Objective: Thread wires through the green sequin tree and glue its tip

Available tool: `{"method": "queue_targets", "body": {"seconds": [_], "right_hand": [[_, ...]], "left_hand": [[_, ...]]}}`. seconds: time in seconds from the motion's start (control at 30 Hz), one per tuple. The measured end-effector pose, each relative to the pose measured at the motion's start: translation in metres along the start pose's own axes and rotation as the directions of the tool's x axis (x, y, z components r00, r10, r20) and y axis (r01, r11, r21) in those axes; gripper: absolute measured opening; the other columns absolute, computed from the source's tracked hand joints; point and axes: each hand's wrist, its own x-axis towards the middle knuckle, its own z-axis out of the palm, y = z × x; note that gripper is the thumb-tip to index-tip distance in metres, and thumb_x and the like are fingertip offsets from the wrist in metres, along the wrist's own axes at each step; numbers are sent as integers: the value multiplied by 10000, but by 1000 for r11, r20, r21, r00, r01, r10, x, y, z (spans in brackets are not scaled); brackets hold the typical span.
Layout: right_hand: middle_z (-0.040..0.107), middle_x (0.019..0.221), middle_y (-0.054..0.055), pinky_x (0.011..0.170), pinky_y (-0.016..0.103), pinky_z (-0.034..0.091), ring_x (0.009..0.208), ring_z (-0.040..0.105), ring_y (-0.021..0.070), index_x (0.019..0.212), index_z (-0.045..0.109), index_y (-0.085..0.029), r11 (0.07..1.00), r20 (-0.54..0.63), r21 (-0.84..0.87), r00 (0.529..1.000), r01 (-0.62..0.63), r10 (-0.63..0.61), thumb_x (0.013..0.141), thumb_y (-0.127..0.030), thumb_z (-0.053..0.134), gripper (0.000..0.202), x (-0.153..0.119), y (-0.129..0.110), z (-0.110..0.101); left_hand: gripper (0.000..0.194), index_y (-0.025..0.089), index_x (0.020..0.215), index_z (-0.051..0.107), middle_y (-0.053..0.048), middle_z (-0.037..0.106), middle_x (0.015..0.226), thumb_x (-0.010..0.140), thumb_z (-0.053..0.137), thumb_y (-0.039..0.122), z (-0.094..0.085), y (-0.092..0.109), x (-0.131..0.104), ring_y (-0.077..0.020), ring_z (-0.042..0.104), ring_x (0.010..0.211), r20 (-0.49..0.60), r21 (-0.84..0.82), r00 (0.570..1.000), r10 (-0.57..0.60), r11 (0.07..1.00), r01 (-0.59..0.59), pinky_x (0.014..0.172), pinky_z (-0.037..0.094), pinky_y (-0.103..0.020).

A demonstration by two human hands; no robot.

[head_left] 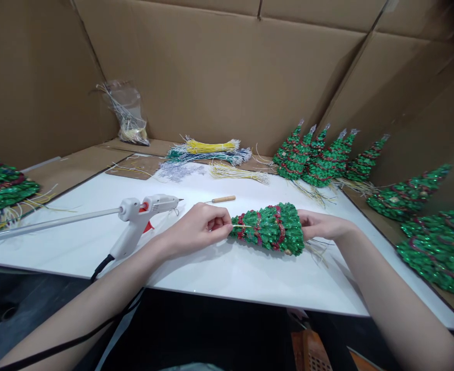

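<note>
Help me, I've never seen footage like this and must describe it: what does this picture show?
There is no robot here, just a person's bare hands, seen by a camera worn on the head, looking forward and down. The right hand holds a decorated green tree by its wide base, fingers partly hidden. The left hand pinches a thin pale strand at the narrow end. On the white table are a glue gun and a wooden-handled tool; bundles of thin strands lie behind. More green trees stand at right.

Wears black clothing (pixel 211 330), plus grey-green fabric (pixel 191 367) at the bottom edge; shows slender bare forearms (pixel 377 273), left hand (pixel 199 226) and right hand (pixel 323 225) uncovered.
</note>
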Motion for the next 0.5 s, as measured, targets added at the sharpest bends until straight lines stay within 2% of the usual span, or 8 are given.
{"method": "queue_targets", "body": {"seconds": [0.3, 0.5], "right_hand": [[680, 995, 86, 805, 299, 517, 911, 612, 218, 1084, 714, -127, 999, -1, -31, 1000, 16, -16, 838, -545, 612, 496, 0, -5, 1], [674, 975, 82, 800, 290, 513, 910, 606, 219, 1077, 713, -122, 998, -11, -60, 1000, 18, -19, 837, -557, 607, 508, 0, -5, 0]], "left_hand": [[199, 134, 699, 630, 61, 464, 562, 864, 521, 160, -2, 0, -1, -59, 382, 538, 33, -9, 999, -22, 1000, 23, 502, 271, -190], [197, 137, 712, 638, 61, 463, 555, 867, 522, 176, -1, -1, 0, -60, 379, 531, 23, -55, 999, -38, 998, 40, 489, 267, -188]]}}
